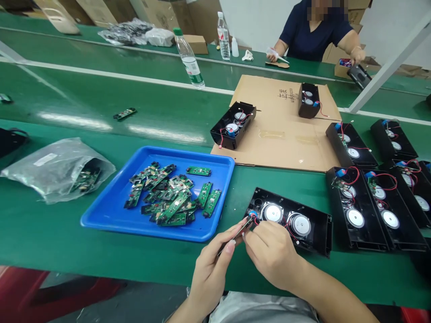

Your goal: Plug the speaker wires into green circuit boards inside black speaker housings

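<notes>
Between its thumb and fingers my left hand holds a thin circuit board on edge. My right hand is closed at the board's right end, its fingertips pinching something too small to make out, beside a red wire. Just beyond both hands lies an open black speaker housing with two round speakers and a blue part at its left end. To the left, a blue tray carries a heap of green circuit boards.
Several speaker housings stand at the right. Two more rest on flat cardboard. A plastic bag of boards lies left. A bottle stands further back. Across the table, a person holds a black housing.
</notes>
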`<move>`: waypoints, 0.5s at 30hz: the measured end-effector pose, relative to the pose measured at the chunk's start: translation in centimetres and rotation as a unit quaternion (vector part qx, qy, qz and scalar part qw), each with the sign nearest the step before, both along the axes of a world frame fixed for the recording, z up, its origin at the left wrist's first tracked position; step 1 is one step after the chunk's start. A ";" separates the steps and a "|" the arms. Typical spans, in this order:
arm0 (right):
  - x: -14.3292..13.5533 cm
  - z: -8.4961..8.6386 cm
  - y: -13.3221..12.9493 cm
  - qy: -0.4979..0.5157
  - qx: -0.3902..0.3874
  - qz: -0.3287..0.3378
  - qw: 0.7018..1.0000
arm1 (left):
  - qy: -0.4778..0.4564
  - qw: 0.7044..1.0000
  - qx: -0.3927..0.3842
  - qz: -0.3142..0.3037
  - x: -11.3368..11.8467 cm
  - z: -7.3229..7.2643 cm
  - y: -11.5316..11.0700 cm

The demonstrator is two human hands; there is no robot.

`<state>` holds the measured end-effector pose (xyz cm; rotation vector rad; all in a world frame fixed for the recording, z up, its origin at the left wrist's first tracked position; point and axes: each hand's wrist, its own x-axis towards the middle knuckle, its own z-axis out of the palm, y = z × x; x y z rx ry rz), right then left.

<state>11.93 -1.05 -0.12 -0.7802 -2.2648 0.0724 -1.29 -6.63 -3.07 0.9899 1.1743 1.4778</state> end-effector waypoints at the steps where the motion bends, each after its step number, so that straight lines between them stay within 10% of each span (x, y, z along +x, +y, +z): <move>1: 0.0 0.0 0.0 0.000 0.003 0.000 1.000 | -0.002 1.000 -0.001 0.001 0.0 -0.1 0.0; 15: 0.1 -0.9 0.0 0.054 0.014 0.012 0.998 | -0.092 0.994 -0.032 0.050 1.2 -0.1 -0.1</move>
